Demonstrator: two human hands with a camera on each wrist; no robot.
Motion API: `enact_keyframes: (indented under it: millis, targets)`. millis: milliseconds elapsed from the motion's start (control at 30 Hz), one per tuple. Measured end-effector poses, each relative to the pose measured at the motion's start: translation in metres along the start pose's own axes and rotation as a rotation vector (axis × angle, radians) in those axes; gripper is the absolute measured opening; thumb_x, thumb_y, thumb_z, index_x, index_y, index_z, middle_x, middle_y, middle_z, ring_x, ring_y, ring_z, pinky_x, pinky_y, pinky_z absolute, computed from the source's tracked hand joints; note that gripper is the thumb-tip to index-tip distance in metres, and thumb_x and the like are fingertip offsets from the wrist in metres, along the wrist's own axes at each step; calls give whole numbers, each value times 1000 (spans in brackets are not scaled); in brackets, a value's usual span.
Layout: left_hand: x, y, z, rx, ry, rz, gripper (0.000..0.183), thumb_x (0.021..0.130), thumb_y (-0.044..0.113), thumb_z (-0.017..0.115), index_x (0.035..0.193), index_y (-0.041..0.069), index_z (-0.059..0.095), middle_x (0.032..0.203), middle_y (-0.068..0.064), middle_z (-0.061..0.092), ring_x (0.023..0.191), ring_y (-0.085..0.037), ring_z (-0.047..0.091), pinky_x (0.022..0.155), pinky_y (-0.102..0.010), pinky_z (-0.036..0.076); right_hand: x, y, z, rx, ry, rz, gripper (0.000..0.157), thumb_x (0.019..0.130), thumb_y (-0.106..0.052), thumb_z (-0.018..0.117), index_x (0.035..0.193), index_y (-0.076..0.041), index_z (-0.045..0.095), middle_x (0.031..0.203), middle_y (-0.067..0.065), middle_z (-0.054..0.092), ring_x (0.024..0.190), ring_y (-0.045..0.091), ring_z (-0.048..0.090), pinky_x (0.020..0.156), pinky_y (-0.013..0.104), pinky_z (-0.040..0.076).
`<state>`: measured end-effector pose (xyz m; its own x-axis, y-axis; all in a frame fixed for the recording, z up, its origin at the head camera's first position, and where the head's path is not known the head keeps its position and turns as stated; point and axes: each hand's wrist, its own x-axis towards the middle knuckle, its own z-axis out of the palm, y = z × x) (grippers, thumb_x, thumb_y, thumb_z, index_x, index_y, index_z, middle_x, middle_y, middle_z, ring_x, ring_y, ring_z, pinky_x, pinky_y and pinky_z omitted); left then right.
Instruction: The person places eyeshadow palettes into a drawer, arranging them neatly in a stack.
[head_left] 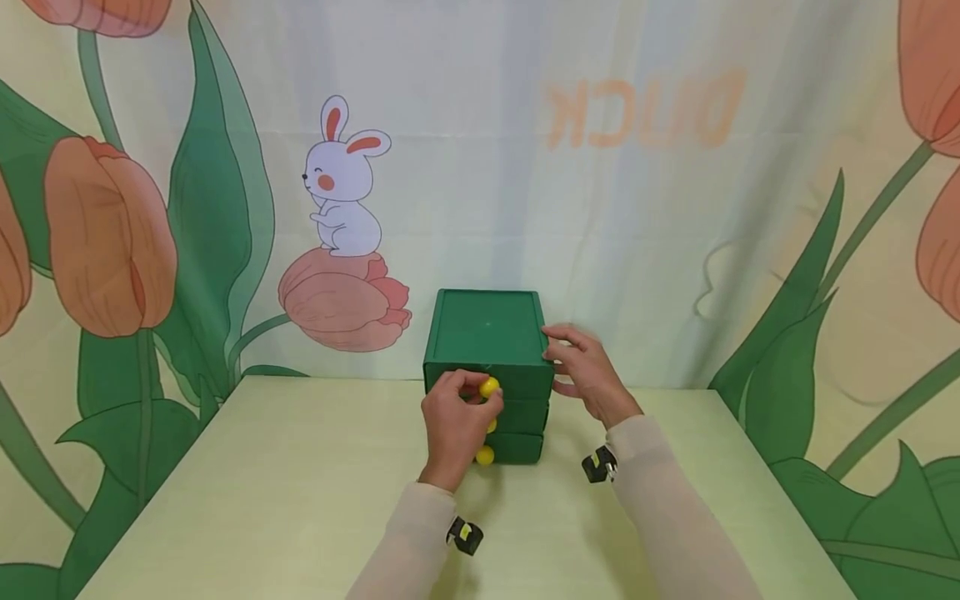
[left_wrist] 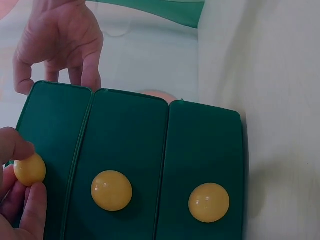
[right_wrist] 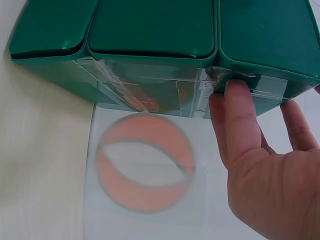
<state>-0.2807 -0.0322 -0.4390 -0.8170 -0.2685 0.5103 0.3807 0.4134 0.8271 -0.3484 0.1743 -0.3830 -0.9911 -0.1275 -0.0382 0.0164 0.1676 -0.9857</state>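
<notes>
A small green cabinet with three stacked drawers stands at the back of the table. My left hand pinches the round yellow knob of the top drawer between thumb and fingers. That drawer front looks closed. In the left wrist view, the middle knob and bottom knob are untouched. On the cabinet's right side, near the top, my right hand rests its extended fingers against the wall. Clear tape runs along that side.
The pale table extends to both sides and in front of the cabinet. Directly behind stands a printed cloth backdrop with tulips and a rabbit. Each sleeve has a black wrist camera strapped on.
</notes>
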Motion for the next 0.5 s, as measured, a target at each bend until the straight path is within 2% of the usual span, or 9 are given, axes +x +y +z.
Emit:
enact_keyframes:
  millis: [167,300,433,500]
  targets:
    - [-2,2,2,2,-21,-5,21,85,17,89,101,10,78,101,-4,68,89,-17,73,81,-30,65,0,3,-5,3,4,9,53,99,-25,61,152,-29,57,152,8,53,121,31,64,90,38,60]
    - [-4,2,-2,-9,-60,-8,22,88,19,88,105,10,78,104,-4,70,94,-18,74,84,-31,65,0,9,-5,-5,-4,6,53,101,-26,61,154,-28,55,153,10,51,127,34,62,95,40,60]
    - [-3,-2,-14,12,-131,-14,26,91,24,85,114,12,79,111,-3,72,102,-20,73,90,-34,64,-4,14,-2,-73,-35,-58,52,107,-31,60,158,-25,50,155,13,50,136,37,58,106,49,57]
    - [-3,-3,-23,30,-170,-20,31,93,27,83,119,12,78,116,-3,73,107,-21,72,94,-36,63,-9,16,-1,-161,-37,-114,53,108,-37,60,159,-24,49,156,13,51,139,37,57,108,51,56]
